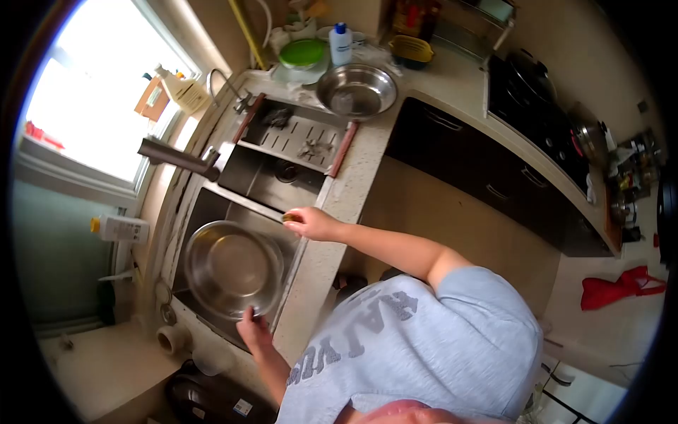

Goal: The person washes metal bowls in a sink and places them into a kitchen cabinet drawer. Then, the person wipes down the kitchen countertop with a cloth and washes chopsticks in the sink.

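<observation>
A round stainless-steel basin [236, 272] sits tilted in the near sink bowl [212, 205]. At its lower rim is my left hand [254, 331], its fingers closed over the edge. My right hand [307, 223] is beside the divider between the sink bowls, apart from the basin. Its fingers are closed round a small yellow-brown object [290, 218], mostly hidden, whose kind I cannot make out.
A dark faucet [180, 159] reaches over the sink from the window side. Beyond lies a slotted metal drain tray [289, 138] with dark and crumpled bits on it. A second steel basin [357, 90], a blue-capped bottle [340, 44] and a yellow basket [411, 49] stand on the counter.
</observation>
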Demonstrator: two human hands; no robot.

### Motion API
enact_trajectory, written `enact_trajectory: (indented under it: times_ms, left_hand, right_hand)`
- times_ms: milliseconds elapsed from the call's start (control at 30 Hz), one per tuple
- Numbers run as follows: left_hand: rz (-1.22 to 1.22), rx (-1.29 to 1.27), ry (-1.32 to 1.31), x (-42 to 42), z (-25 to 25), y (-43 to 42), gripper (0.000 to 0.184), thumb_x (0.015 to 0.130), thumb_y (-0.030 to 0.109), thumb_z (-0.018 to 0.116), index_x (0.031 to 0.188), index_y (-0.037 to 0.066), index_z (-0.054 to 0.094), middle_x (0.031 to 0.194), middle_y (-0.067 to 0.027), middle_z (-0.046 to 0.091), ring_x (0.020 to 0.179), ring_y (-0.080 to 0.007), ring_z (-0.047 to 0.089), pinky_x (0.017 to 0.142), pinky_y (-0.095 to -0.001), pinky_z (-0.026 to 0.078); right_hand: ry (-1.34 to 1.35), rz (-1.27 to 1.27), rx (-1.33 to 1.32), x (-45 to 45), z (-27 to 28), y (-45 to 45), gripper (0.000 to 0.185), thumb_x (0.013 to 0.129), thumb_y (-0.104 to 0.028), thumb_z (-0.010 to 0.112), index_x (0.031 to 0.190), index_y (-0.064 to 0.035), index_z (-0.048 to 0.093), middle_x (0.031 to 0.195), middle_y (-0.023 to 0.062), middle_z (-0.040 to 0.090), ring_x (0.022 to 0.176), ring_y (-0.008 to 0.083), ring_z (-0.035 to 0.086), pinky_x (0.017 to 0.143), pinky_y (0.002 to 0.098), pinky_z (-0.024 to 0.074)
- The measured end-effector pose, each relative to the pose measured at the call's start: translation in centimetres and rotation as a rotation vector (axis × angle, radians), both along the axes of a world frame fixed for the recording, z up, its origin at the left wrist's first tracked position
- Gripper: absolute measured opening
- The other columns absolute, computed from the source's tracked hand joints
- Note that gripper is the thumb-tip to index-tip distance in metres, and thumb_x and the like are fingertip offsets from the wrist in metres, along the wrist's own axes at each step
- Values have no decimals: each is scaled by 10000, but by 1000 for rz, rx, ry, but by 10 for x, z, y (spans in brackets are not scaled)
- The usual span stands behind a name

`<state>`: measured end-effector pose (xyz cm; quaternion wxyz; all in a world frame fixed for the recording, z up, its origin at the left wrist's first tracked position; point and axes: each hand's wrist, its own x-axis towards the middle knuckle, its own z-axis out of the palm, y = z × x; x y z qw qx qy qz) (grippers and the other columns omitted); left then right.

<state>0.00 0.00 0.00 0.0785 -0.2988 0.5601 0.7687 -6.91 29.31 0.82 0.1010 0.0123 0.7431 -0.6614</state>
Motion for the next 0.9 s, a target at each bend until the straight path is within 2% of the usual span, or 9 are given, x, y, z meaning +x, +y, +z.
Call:
enact_trajectory:
  times_ms: [33,167,267,367,500,567,700,867,900]
  left_hand:
    - [-80,8,-51,1,-1,12,97,761,60,547,773,-36,542,743,-73,571,639,-157,587,520,-237,491]
    - [-334,53,-120,26,29,135,23,740,47,542,737,25,534,680,-31,550,576,-110,546,454,-203,437]
    - [-505,29,-237,55,25,227,55,749,73,538,709,36,550,620,-27,549,477,-101,507,388,-188,383]
    - [-721,-82,-301,69,22,292,93,761,90,523,830,27,520,666,-37,534,476,-95,487,351,-187,337]
    - [-830,-105,-293,67,46,358,71,753,77,539,690,48,522,579,-17,511,449,-103,490,352,-197,375]
    - [-674,-3,-205,51,44,382,78,757,75,534,688,43,520,572,-21,508,430,-110,479,344,-206,377]
    - [-666,-39,-78,-4,44,402,66,756,78,514,778,18,533,619,-34,535,487,-114,507,404,-208,437]
    - [-589,25,-102,-46,54,422,136,754,51,478,867,-19,508,730,-98,592,587,-162,594,443,-209,477]
    - [-573,21,-62,-56,57,430,142,781,92,477,812,-43,507,655,-120,580,540,-175,599,386,-175,463]
  right_hand:
    - [-88,-31,-107,12,8,14,292,832,-333,518,895,-51,558,622,14,525,520,72,475,480,217,393]
    - [-214,-236,-361,98,-7,110,329,837,-380,500,837,-54,546,600,-4,508,449,44,407,391,196,321]
    - [-257,-456,-259,181,-18,188,286,836,-330,500,886,-54,552,612,-6,513,481,54,431,400,196,330]
    - [-279,-697,-116,262,-40,241,265,827,-259,501,981,-48,547,629,3,524,517,65,455,417,201,340]
    - [-448,-963,-120,361,-73,287,232,837,-213,496,992,-49,551,625,8,525,491,64,440,397,202,304]
    - [-502,-1052,-216,393,-76,295,197,840,-210,499,933,-47,558,608,13,520,454,51,403,385,199,279]
    - [-504,-1146,-188,420,-93,297,170,840,-205,511,871,-45,558,595,18,509,387,43,351,346,191,247]
    - [-508,-1043,-179,361,-68,311,182,841,-194,512,860,-24,573,617,22,525,378,41,358,342,179,253]
    - [-481,-994,-179,337,-59,319,184,841,-193,512,860,-21,575,621,21,528,380,40,362,345,177,256]
